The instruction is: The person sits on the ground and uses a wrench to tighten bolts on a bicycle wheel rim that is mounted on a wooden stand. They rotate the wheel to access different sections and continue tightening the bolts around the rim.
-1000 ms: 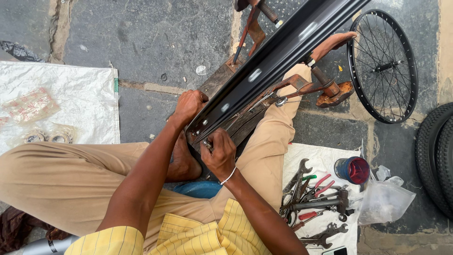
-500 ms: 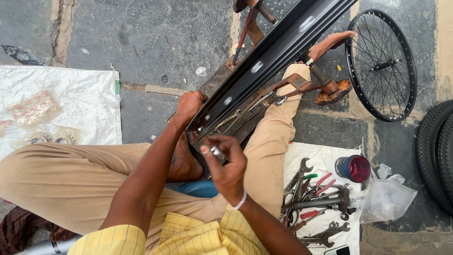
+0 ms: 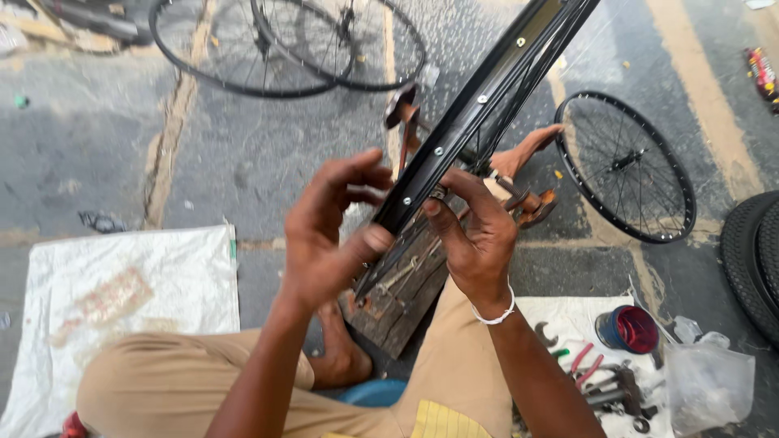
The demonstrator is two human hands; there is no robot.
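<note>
The paved ground (image 3: 268,162) ran grey and cracked all round me, with open room on my left between the white sack (image 3: 122,292) spread flat there and the two bare wheels (image 3: 284,40) lying at the top edge. On my right the room was tighter: a spoked wheel (image 3: 625,166) lay flat just past my foot, and the curve of a black tyre (image 3: 755,259) cut in at the frame's edge. A second white cloth (image 3: 568,312) by my right knee carried a heap of spanners and pliers (image 3: 604,381), a small red-and-blue tin (image 3: 626,328) and a clear plastic bag (image 3: 706,381), all crowded close together.

The black rim (image 3: 479,105) rose slantwise from my lap up to the top edge, its lower end meeting the worn wooden block (image 3: 402,304) between my knees. Thin spokes (image 3: 519,113) ran along its right side.

My left hand (image 3: 324,235) kept a loose, spread grip, thumb pressed to the rim's lower edge and fingers curled open above it. My right hand (image 3: 479,235) had the grip pressed together, thumb and forefinger pinching at the rim's inner face; whether a small part sat between them I could not tell. A white band circled that wrist.
</note>
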